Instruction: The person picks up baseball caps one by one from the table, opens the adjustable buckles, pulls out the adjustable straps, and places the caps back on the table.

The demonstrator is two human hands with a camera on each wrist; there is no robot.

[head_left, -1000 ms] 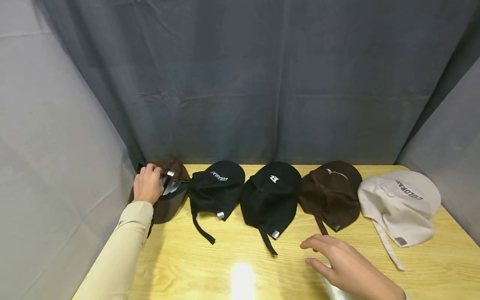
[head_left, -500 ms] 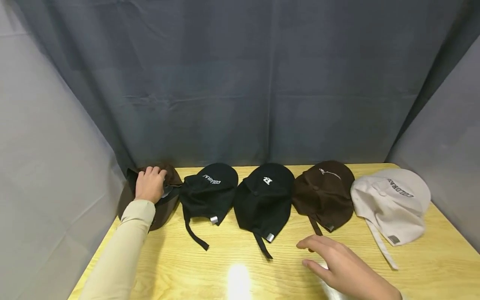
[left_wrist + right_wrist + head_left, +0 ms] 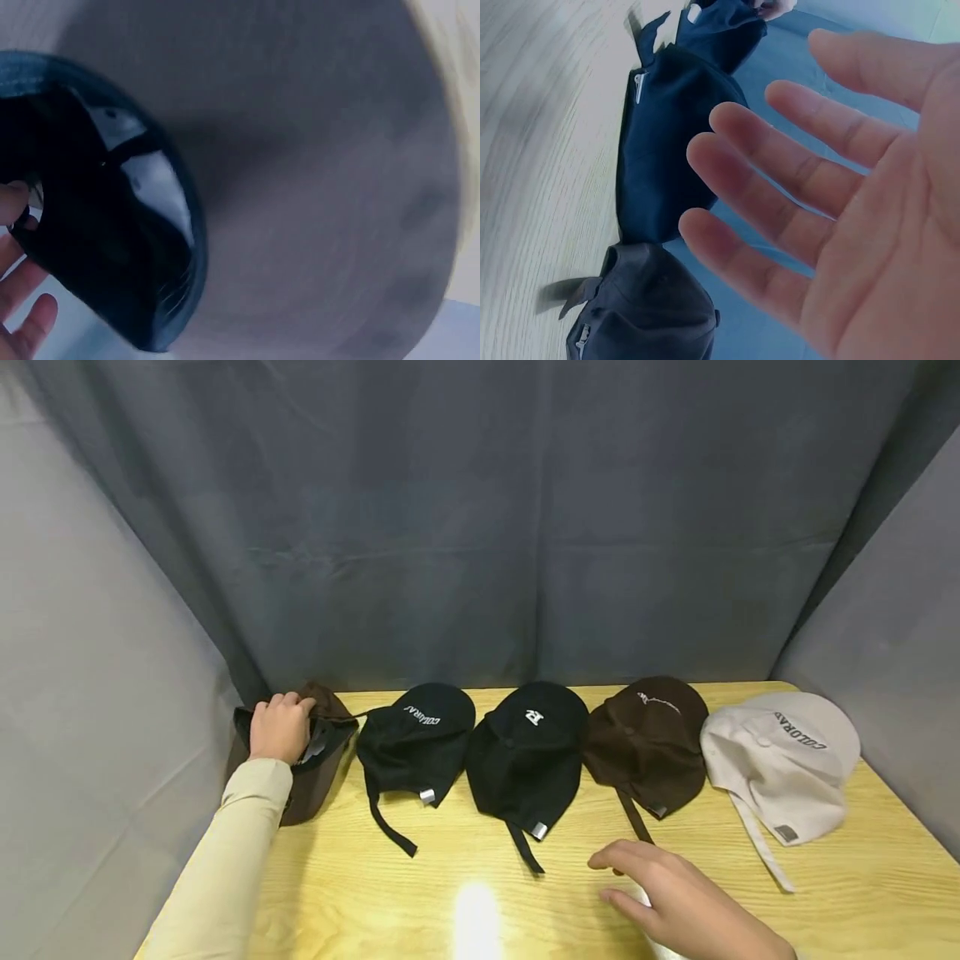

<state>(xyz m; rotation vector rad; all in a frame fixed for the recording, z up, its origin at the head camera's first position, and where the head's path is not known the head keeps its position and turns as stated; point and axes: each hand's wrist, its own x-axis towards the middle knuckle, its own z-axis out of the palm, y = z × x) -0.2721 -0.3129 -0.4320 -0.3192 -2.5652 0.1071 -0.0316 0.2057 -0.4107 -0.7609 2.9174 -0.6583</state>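
Observation:
At the far left of the head view, an upturned brown cap [image 3: 318, 793] lies with its dark hollow facing up and its brim toward the person. My left hand [image 3: 279, 727] grips the cap's back edge. The left wrist view shows thumb and fingers [image 3: 11, 202] pinching that edge near the strap opening, beside the broad brim [image 3: 322, 187]. My right hand [image 3: 667, 893] hovers over the table's front right, holding nothing, its fingers loosely bent and spread. Nearest to it is a second brown cap [image 3: 645, 743], crown up, with its strap hanging toward the hand.
Along the table's [image 3: 360, 902] back edge, the row also has a black cap with lettering [image 3: 420, 752], a black cap with a letter R [image 3: 528, 768] and a cream cap [image 3: 787, 768]. A dark curtain [image 3: 405, 543] hangs behind; pale cloth walls [image 3: 90, 693] flank both sides.
The head view has shifted slightly. The upturned brown cap has turned a little under my left hand, and more of its brim shows left of the wrist. My right hand stays nearly where it was.

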